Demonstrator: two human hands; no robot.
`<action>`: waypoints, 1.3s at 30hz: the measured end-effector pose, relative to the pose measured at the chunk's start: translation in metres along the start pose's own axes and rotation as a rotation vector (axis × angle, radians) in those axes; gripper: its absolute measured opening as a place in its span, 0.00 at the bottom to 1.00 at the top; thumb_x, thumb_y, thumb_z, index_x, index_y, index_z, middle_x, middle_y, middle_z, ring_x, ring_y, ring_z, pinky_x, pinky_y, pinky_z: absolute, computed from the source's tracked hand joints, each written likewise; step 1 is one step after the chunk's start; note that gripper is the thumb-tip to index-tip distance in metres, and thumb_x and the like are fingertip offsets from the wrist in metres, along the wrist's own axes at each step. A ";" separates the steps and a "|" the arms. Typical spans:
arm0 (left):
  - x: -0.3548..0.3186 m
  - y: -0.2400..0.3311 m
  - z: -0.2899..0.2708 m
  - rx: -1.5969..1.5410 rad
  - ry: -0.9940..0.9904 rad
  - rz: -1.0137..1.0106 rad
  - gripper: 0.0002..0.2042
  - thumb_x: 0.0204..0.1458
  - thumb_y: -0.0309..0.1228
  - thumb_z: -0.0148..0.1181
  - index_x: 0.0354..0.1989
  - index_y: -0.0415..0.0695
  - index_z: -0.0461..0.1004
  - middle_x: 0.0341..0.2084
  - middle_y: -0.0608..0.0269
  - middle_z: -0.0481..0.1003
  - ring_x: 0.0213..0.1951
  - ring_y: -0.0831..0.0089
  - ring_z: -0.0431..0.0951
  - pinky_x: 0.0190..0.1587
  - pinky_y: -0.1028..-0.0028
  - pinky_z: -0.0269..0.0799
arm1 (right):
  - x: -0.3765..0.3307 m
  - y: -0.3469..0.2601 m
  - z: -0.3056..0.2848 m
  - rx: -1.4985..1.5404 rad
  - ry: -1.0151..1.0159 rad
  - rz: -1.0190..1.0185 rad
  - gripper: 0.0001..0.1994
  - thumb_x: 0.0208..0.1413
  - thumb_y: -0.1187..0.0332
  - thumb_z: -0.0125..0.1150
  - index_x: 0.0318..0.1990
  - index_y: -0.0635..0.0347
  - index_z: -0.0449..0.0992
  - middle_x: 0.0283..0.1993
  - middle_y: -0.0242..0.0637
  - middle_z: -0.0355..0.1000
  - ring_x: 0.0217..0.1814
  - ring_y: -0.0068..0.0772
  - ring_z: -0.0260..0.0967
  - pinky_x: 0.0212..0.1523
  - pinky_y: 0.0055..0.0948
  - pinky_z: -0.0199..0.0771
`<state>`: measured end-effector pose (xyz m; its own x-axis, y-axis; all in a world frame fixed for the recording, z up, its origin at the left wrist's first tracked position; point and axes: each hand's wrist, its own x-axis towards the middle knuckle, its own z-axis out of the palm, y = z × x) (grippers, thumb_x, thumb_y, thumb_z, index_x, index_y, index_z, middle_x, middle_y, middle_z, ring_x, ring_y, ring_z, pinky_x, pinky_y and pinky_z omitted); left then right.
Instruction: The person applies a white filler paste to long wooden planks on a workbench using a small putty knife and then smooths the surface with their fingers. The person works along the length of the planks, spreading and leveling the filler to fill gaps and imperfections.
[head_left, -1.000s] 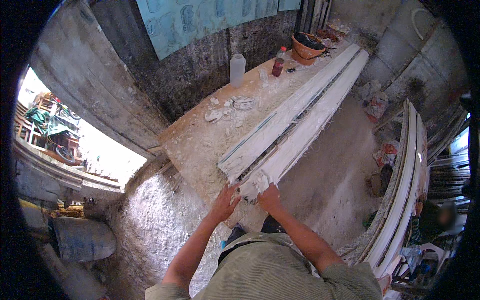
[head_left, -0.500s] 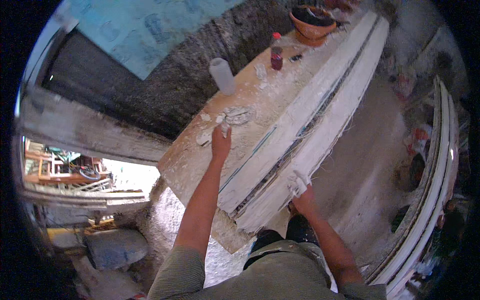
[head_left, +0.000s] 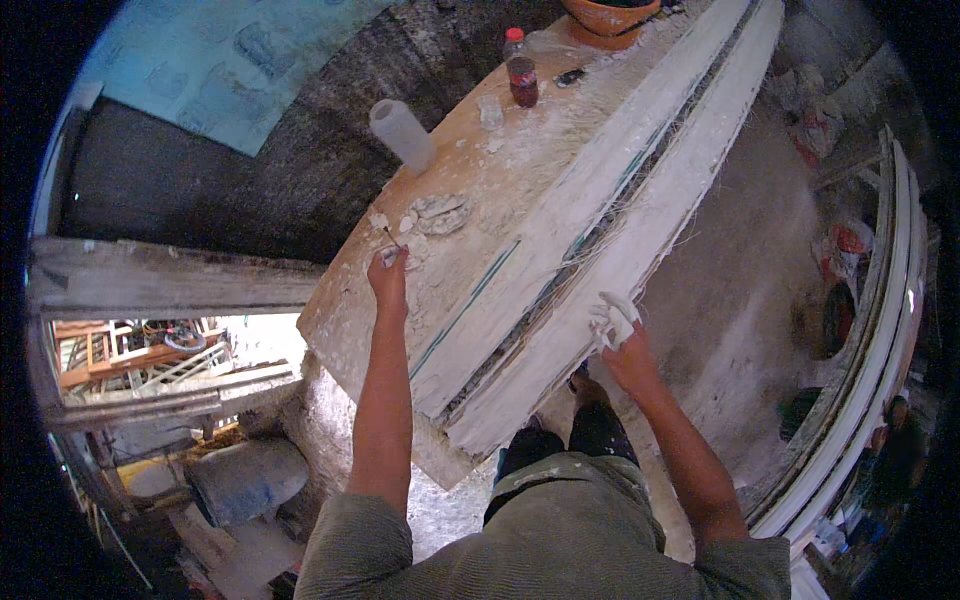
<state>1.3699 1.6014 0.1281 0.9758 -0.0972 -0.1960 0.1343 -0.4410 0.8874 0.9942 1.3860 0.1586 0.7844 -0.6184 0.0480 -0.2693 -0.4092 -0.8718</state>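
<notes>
My left hand (head_left: 388, 272) is over the left part of the wooden board (head_left: 345, 275), its fingers closed on a small tool with a thin dark stem (head_left: 391, 238). Most of that tool is hidden in the fingers. Just beyond lies a lump of whitish plaster (head_left: 440, 214) with crumbs around it. My right hand (head_left: 613, 322), its fingers coated white, hovers by the right edge of the long white plaster moulding (head_left: 560, 350); the fingers are apart and nothing shows in them. A dark groove with loose fibres runs lengthwise down the moulding.
Farther up the board stand a translucent white container (head_left: 402, 135), a bottle of dark red liquid (head_left: 522, 82) and an orange basin (head_left: 612, 22). More long white mouldings (head_left: 880, 400) lean at the right. A dusty blue-grey drum (head_left: 248, 482) lies at the lower left.
My left hand has drawn slightly back and left, and a thin dark stem now shows above its fingers. My right hand has lifted a little forward, its fingers still apart. The view has shifted.
</notes>
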 end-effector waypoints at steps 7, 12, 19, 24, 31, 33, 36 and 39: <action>-0.191 0.002 -0.072 -0.578 -0.160 -0.267 0.13 0.53 0.28 0.69 0.44 0.46 0.74 0.38 0.68 0.77 0.42 0.77 0.75 0.49 0.75 0.67 | -0.016 -0.092 0.103 0.317 -0.299 -0.047 0.15 0.55 0.74 0.65 0.51 0.62 0.75 0.44 0.39 0.78 0.46 0.31 0.76 0.50 0.30 0.75; -0.293 -0.053 -0.143 -0.712 -0.030 -0.345 0.11 0.54 0.28 0.68 0.43 0.47 0.74 0.36 0.68 0.78 0.40 0.77 0.75 0.46 0.74 0.70 | -0.064 -0.129 0.176 0.148 -0.521 -0.131 0.11 0.54 0.75 0.66 0.45 0.63 0.77 0.41 0.38 0.78 0.40 0.28 0.75 0.45 0.28 0.75; -0.367 -0.134 -0.208 -0.742 -0.043 -0.402 0.10 0.52 0.28 0.69 0.41 0.45 0.77 0.34 0.68 0.79 0.37 0.78 0.76 0.45 0.74 0.70 | -0.124 -0.139 0.219 -0.520 -0.714 -0.255 0.17 0.46 0.64 0.66 0.43 0.66 0.79 0.43 0.54 0.76 0.47 0.54 0.75 0.47 0.46 0.77; -0.366 -0.167 -0.186 -0.514 -0.078 -0.322 0.10 0.51 0.31 0.70 0.39 0.42 0.79 0.33 0.64 0.80 0.37 0.75 0.77 0.44 0.72 0.71 | -0.143 -0.147 0.237 -0.951 -0.949 -0.578 0.14 0.45 0.64 0.66 0.37 0.63 0.81 0.39 0.51 0.76 0.44 0.50 0.76 0.48 0.44 0.78; -0.372 -0.195 -0.171 -0.173 -0.101 -0.161 0.17 0.46 0.37 0.71 0.40 0.38 0.79 0.34 0.50 0.81 0.39 0.56 0.80 0.45 0.63 0.72 | -0.148 -0.120 0.256 -1.091 -1.035 -0.878 0.11 0.43 0.66 0.65 0.34 0.59 0.81 0.38 0.47 0.76 0.43 0.48 0.76 0.42 0.45 0.77; -0.374 -0.200 -0.168 -0.118 -0.108 -0.127 0.18 0.45 0.38 0.71 0.41 0.38 0.79 0.34 0.47 0.81 0.39 0.52 0.80 0.46 0.60 0.72 | -0.150 -0.114 0.258 -1.070 -1.013 -0.937 0.10 0.42 0.66 0.65 0.34 0.58 0.81 0.38 0.46 0.75 0.43 0.48 0.76 0.40 0.44 0.76; -0.378 -0.211 -0.159 -0.020 -0.012 -0.047 0.16 0.47 0.37 0.70 0.39 0.38 0.79 0.33 0.48 0.81 0.39 0.52 0.80 0.46 0.60 0.72 | -0.158 -0.108 0.253 -1.097 -1.045 -0.916 0.10 0.41 0.66 0.67 0.33 0.56 0.81 0.38 0.44 0.75 0.43 0.46 0.75 0.40 0.43 0.75; -0.387 -0.228 -0.148 -0.212 -0.112 -0.140 0.14 0.48 0.35 0.69 0.38 0.38 0.78 0.32 0.48 0.81 0.38 0.52 0.80 0.45 0.61 0.73 | -0.170 -0.103 0.242 -1.062 -0.980 -0.900 0.11 0.40 0.66 0.69 0.32 0.59 0.81 0.36 0.44 0.76 0.42 0.44 0.77 0.40 0.41 0.78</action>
<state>0.9875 1.8714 0.0637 0.9217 -0.1515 -0.3570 0.3108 -0.2620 0.9137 1.0238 1.6958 0.1217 0.8013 0.4907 -0.3422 0.5113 -0.8587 -0.0342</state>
